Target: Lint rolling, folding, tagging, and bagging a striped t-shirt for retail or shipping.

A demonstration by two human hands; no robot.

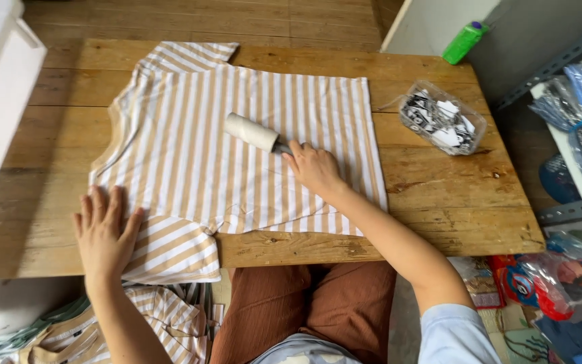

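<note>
Fingers of the right hand (312, 166) are curled together around the handle of a lint roller (253, 131), whose pale, paper-wrapped drum lies tilted on the middle of a striped shirt (190, 155). The handle itself is almost wholly hidden under the fingertips. The left hand (104, 231) lies flat with its fingers spread apart, palm down, pressing the lower left edge of the shirt where the body meets the sleeve; it grips nothing. The shirt, with beige and white stripes, is laid flat across a worn wooden table (453, 195), one sleeve reaching toward the far edge and the other hanging slightly over the near edge. To the right of the shirt, apart from it, stands a clear plastic tub (442, 118) filled with small black and white tags. A green bottle (465, 42) lies beyond the far right corner of the table. Below the near edge, at the person's left knee, more striped garments (163, 323) are heaped, and the person's lap shows rust-brown trousers (304, 310).
</note>
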